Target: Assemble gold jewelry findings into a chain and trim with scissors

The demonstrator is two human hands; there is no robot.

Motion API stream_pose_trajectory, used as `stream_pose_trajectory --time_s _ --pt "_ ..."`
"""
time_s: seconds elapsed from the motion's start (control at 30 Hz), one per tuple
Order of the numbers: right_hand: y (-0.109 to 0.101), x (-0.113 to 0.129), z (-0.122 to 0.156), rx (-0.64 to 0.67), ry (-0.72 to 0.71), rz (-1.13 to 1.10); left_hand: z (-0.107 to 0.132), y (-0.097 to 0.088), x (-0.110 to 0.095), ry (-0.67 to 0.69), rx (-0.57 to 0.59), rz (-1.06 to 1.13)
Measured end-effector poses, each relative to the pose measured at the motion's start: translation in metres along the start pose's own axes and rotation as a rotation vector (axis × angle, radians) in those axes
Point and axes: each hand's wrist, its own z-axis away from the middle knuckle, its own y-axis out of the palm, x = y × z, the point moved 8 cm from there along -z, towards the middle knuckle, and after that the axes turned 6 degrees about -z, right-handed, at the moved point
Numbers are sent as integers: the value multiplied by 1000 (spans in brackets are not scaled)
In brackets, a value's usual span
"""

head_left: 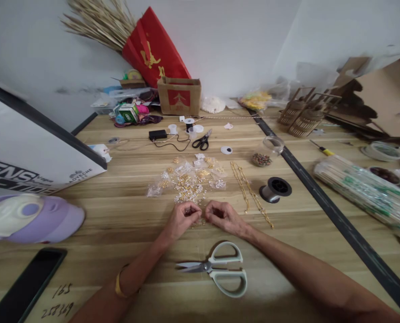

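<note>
My left hand [184,219] and my right hand [224,217] face each other a small gap apart, low over the table, thumb and forefinger pinched on each. Whatever the fingertips hold is too small to make out. Under them lies a short gold chain [197,225]. Just beyond is a heap of clear and gold beads and findings [188,186], with small plastic bags among them. Nearer to me rest scissors with pale handles [216,268], blades partly apart and pointing left. Two gold chains [250,190] lie right of the heap, beside a spool of dark thread [276,189].
Black scissors [202,141], a black adapter [158,134] and a jar of beads [267,152] stand farther back. Wrapped sticks [364,188] lie right of a black strip [307,179]. At left are a white box [35,152], a purple-and-white object [35,218] and a phone [27,285].
</note>
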Motion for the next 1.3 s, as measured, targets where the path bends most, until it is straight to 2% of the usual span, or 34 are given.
stream_pose_trajectory --time_s 0.27,0.6,0.8,1.1,1.3 --pt "-1 -1 0 1 -11 38 5 0 -10 69 -78 -193" --pt "0 2 1 -4 -21 44 5 -2 -14 95 -129 -238" --pt "0 0 1 -9 -34 44 9 -1 -15 169 -192 -351" --pt "0 2 1 -11 -46 60 13 2 -25 262 -209 -504" --pt "0 2 1 -4 -50 67 13 2 -26 272 -214 -468"
